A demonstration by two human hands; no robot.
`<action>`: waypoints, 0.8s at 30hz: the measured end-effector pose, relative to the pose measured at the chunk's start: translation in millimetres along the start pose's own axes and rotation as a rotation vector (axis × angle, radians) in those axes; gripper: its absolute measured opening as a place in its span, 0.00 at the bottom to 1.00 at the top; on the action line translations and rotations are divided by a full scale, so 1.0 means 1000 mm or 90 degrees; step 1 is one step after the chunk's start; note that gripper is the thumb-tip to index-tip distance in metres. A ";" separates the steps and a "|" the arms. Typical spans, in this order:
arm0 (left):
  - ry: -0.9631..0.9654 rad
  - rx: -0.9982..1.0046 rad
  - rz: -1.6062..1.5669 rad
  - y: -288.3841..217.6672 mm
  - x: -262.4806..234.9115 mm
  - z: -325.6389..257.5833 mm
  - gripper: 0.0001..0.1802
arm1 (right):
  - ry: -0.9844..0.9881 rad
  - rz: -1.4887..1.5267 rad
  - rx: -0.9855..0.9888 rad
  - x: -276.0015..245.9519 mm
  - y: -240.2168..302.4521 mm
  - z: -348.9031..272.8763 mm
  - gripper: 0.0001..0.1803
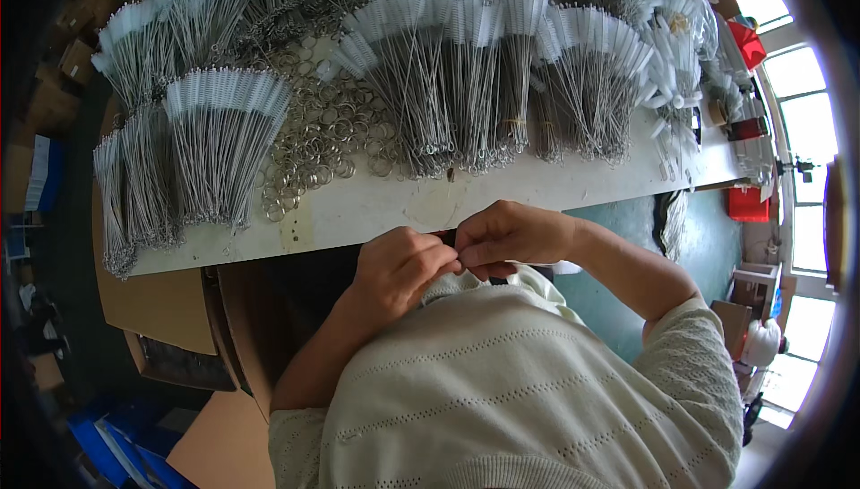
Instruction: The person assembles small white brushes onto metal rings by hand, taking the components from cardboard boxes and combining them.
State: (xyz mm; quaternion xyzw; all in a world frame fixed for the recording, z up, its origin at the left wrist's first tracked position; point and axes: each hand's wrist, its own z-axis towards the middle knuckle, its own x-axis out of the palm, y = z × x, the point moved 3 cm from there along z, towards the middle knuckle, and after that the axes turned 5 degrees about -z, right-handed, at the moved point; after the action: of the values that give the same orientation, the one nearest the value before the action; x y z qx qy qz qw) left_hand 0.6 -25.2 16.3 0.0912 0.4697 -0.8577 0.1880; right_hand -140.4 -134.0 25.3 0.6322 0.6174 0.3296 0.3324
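My left hand (401,267) and my right hand (512,233) meet fingertip to fingertip, just in front of the table's near edge and close to my body. Both are closed in a pinch. Whatever sits between the fingers is too small or too hidden to name. Beyond them on the table lies a loose heap of metal split rings (336,135). Bundles of wire-handled tube brushes with white bristles surround the rings: one bundle (219,135) to the left, another (417,77) straight ahead, and another (591,77) to the right.
The white table (430,202) runs across the view, its near edge just past my hands. Clear plastic bags (676,59) lie at its right end. A red bin (748,204) stands beyond that end. At the lower left is an open cardboard box (175,359).
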 end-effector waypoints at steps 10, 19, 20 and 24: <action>0.105 -0.075 0.436 0.073 -0.046 0.038 0.11 | -0.445 -1.000 -0.030 -0.029 -0.025 -0.025 0.05; -0.219 -0.215 0.325 0.072 -0.088 0.040 0.11 | -0.444 -0.207 -0.200 -0.025 0.030 0.007 0.07; -0.277 -0.205 0.295 0.071 -0.090 0.038 0.07 | -0.426 -0.169 -0.228 -0.025 0.036 0.011 0.07; -0.435 -0.288 -0.175 0.047 -0.069 0.046 0.11 | -0.461 -0.208 -0.339 -0.024 0.067 0.015 0.06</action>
State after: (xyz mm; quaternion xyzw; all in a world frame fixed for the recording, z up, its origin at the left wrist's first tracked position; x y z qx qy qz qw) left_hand 83.6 -70.6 28.5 -0.3047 0.5644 -0.7314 0.2319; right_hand -90.8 -159.1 72.0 0.4939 0.4476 0.1784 0.7238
